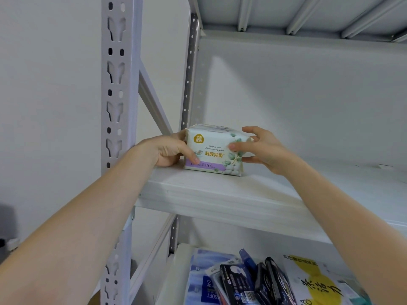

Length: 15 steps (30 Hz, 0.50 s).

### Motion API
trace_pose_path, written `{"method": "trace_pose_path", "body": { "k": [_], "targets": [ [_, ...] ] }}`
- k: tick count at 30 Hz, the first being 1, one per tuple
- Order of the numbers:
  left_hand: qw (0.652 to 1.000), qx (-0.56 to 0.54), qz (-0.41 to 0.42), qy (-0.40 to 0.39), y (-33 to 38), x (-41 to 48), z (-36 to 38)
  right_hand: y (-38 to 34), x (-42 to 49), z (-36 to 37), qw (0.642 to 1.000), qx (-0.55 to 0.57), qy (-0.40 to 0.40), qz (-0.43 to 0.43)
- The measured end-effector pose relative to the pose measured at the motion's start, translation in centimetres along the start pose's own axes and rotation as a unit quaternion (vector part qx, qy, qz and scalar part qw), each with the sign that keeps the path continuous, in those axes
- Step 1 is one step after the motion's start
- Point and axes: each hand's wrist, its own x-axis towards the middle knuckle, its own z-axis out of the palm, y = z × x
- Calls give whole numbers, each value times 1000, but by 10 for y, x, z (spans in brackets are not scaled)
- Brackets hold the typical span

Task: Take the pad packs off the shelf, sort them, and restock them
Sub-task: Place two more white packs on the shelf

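The white floral pad pack (214, 150) stands at the near left end of the upper shelf board (220, 194), the left hand (167, 150) gripping its left end and the right hand (262, 148) pinching its right, so even, light pressure should keep the soft wrapper square to the edge.

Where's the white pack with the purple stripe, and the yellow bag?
White pad pack with purple stripe (212, 150): head view, middle of its front.
Yellow and white bag (311, 278): head view, its yellow patch.
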Motion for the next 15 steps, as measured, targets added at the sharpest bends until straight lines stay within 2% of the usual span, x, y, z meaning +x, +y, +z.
{"method": "trace_pose_path", "body": {
  "k": [5, 10, 15],
  "targets": [
    [998, -6, -9, 66, 0, -8, 4, 0, -6, 3, 1000, -5, 11, -13],
    [986, 49, -34, 153, -5, -13, 2, 0, -10, 10, 996, -63, 51, -35],
    [940, 179, -26, 290, -10, -25, 19, 3, -20, 16, 985, -118, 117, -56]
  ]
}}
